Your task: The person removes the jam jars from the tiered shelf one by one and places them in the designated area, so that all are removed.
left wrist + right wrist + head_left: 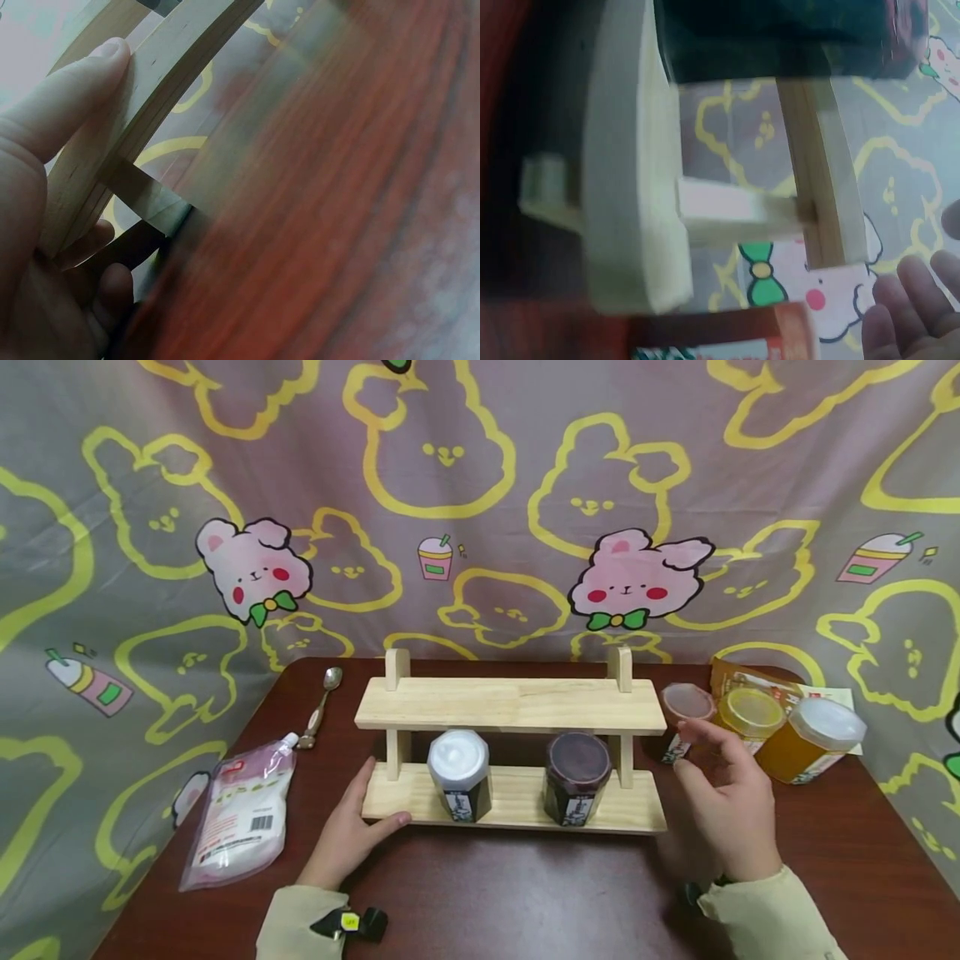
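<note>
On the brown wood-grain bench (487, 893), the left hand (348, 835) grips the lower plank of a pale two-tier wooden rack (510, 703) at its left end; most of its fingers are hidden from the head view. The right hand (731, 802) is partly open, fingers loosely bent, holding nothing, near a reddish-lidded clear jar (688, 702) whose lower part it partly covers. A white-lidded faceted jar (460, 777) and a dark purple-lidded faceted jar (576, 777) stand on the lower plank. Behind a yellow-lidded jar (750, 712), a brown packet (738, 677) is largely hidden. The left wrist view is partly blurred.
</note>
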`<state>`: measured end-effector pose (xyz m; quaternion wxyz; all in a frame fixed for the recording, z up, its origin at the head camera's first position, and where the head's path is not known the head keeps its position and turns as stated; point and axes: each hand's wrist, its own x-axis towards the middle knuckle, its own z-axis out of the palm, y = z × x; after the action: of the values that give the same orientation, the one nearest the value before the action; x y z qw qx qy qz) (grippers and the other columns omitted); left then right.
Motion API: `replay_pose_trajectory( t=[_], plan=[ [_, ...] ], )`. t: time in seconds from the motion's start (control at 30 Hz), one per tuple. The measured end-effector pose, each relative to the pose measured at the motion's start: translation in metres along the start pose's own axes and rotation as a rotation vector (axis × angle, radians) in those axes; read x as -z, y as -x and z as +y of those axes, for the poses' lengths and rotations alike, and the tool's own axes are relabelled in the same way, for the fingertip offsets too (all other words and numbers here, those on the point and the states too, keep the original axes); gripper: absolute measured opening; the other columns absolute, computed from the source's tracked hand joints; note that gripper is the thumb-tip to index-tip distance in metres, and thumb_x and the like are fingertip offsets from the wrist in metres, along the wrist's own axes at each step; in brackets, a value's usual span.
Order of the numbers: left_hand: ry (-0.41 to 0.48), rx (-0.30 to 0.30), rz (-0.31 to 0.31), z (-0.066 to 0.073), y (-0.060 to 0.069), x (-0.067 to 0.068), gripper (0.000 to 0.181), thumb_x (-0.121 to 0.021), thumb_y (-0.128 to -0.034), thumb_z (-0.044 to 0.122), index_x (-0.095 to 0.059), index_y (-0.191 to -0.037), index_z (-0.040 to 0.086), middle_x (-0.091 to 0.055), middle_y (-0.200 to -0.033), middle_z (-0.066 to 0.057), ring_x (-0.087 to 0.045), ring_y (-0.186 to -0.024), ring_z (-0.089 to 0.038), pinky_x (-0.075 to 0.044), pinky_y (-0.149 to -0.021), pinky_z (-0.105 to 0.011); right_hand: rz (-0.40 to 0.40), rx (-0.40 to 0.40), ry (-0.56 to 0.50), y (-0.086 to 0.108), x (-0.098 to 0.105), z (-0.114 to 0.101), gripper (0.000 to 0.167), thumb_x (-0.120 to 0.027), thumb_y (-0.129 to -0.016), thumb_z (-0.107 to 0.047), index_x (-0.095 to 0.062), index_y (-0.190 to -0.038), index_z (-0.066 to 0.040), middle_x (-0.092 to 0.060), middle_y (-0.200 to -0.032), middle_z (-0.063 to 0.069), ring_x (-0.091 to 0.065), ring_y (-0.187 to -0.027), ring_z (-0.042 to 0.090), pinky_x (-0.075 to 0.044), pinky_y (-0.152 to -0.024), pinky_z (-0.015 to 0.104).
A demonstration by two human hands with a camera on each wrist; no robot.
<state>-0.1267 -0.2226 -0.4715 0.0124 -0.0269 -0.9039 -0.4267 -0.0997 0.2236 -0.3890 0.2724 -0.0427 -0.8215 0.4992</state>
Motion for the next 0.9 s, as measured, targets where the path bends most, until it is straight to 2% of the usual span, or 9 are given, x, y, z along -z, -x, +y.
replay_pose_trajectory(
  t=[0.1, 0.23, 0.43, 0.5, 0.6, 0.67, 0.77, 0.83, 0.9],
  plan=[
    [-0.002, 0.006, -0.005, 0.001, 0.0, 0.0, 0.109, -0.084, -0.0809, 0.041, -0.019, -0.159, 0.001, -0.024, -0.162, -0.023, -0.025, -0.147, -0.041, -0.024, -0.116, -0.06, -0.053, 0.044, -0.083, 0.009, -0.006, -0.001, 0.047, -0.063, -0.086, 0.014, -0.062, -0.13, -0.002, -0.065, -0.119, 0.002, -0.06, -0.103, 0.005, -0.046, -0.088, 0.01],
    [-0.004, 0.003, -0.008, 0.001, 0.0, 0.0, 0.109, -0.084, -0.0812, 0.041, -0.019, -0.159, 0.001, -0.024, -0.162, -0.023, -0.025, -0.148, -0.041, -0.024, -0.117, -0.059, -0.131, 0.09, -0.166, 0.018, -0.015, 0.001, 0.049, -0.063, -0.085, 0.018, -0.059, -0.132, 0.001, -0.064, -0.121, 0.005, -0.061, -0.107, 0.008, -0.047, -0.091, 0.012],
    [-0.011, 0.017, -0.017, 0.001, -0.001, 0.0, 0.11, -0.083, -0.0815, 0.043, -0.017, -0.16, 0.002, -0.023, -0.163, -0.023, -0.024, -0.148, -0.04, -0.024, -0.117, -0.059, -0.236, 0.119, -0.197, 0.031, -0.029, 0.004, 0.055, -0.063, -0.085, 0.016, -0.053, -0.137, 0.002, -0.061, -0.126, 0.009, -0.057, -0.113, 0.01, -0.044, -0.093, 0.014],
    [-0.015, 0.021, -0.02, 0.001, -0.001, 0.0, 0.11, -0.083, -0.0815, 0.043, -0.017, -0.16, 0.002, -0.022, -0.163, -0.023, -0.024, -0.148, -0.04, -0.023, -0.117, -0.059, -0.276, 0.131, -0.204, 0.034, -0.033, 0.005, 0.059, -0.067, -0.084, 0.015, -0.049, -0.139, 0.003, -0.059, -0.129, 0.013, -0.055, -0.116, 0.011, -0.043, -0.095, 0.014],
    [-0.02, 0.019, -0.02, 0.001, -0.001, 0.0, 0.11, -0.083, -0.0815, 0.044, -0.017, -0.16, 0.002, -0.022, -0.163, -0.023, -0.024, -0.148, -0.041, -0.023, -0.117, -0.059, -0.322, 0.115, -0.165, 0.04, -0.04, 0.008, 0.068, -0.076, -0.083, 0.004, -0.046, -0.143, 0.0, -0.058, -0.134, 0.014, -0.053, -0.119, 0.011, -0.042, -0.099, 0.014],
    [-0.02, 0.014, -0.019, 0.001, -0.001, 0.0, 0.11, -0.083, -0.0815, 0.044, -0.018, -0.16, 0.002, -0.023, -0.163, -0.023, -0.024, -0.148, -0.041, -0.023, -0.117, -0.059, -0.349, 0.086, -0.115, 0.043, -0.045, 0.009, 0.074, -0.083, -0.08, -0.006, -0.046, -0.144, -0.003, -0.058, -0.134, 0.014, -0.052, -0.121, 0.012, -0.04, -0.102, 0.02],
    [-0.02, 0.008, -0.017, 0.0, -0.001, 0.0, 0.11, -0.083, -0.0814, 0.044, -0.018, -0.159, 0.002, -0.023, -0.163, -0.023, -0.024, -0.148, -0.041, -0.024, -0.117, -0.059, -0.371, 0.038, -0.06, 0.046, -0.054, 0.008, 0.08, -0.089, -0.076, -0.017, -0.047, -0.142, -0.004, -0.06, -0.131, 0.014, -0.052, -0.121, 0.02, -0.036, -0.107, 0.037],
    [-0.018, 0.007, -0.016, 0.0, -0.001, 0.0, 0.11, -0.083, -0.0814, 0.044, -0.018, -0.16, 0.002, -0.023, -0.163, -0.023, -0.024, -0.148, -0.041, -0.023, -0.117, -0.059, -0.373, 0.019, -0.035, 0.047, -0.059, 0.007, 0.082, -0.091, -0.073, -0.022, -0.048, -0.14, -0.004, -0.062, -0.127, 0.015, -0.053, -0.121, 0.027, -0.033, -0.107, 0.048],
    [-0.018, 0.01, -0.017, 0.0, -0.001, 0.0, 0.11, -0.083, -0.0814, 0.044, -0.018, -0.16, 0.003, -0.023, -0.163, -0.023, -0.024, -0.148, -0.041, -0.023, -0.117, -0.059, -0.373, 0.004, -0.025, 0.048, -0.064, 0.005, 0.083, -0.093, -0.071, -0.025, -0.049, -0.138, -0.003, -0.062, -0.127, 0.015, -0.054, -0.122, 0.031, -0.033, -0.107, 0.053]
  ],
)
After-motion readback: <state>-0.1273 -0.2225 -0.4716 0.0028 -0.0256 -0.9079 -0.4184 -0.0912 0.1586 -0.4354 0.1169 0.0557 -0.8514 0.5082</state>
